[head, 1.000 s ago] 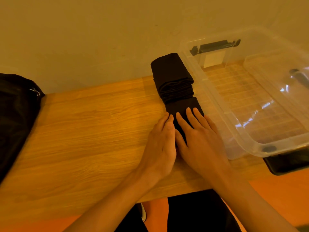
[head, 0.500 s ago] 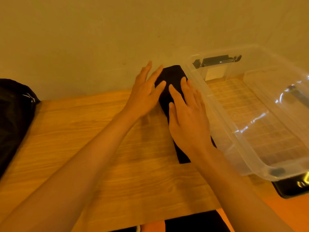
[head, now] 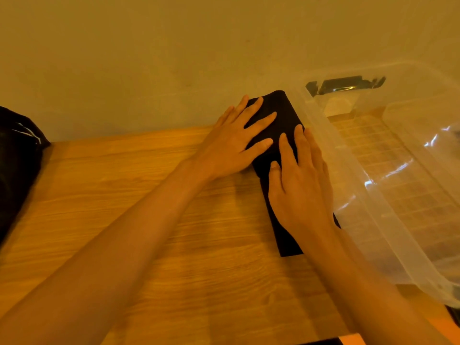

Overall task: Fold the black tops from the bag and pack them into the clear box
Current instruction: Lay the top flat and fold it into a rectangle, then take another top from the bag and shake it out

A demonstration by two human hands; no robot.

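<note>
A black top, folded into a long narrow strip, lies on the wooden table beside the clear box, its far end against the wall. My left hand lies flat on the strip's far part with fingers spread. Just nearer, my right hand presses flat on the strip's middle with straight fingers. The strip's near end shows below my right wrist. The black bag sits at the table's left edge.
The clear box has a dark latch at its far end and nothing visible inside. A plain wall stands right behind the table. The table's near edge runs below my forearms.
Both hands have gone from the strip's near end up to its far part and now lie flat on it. The bunched folds seen a second ago are covered or flattened.
</note>
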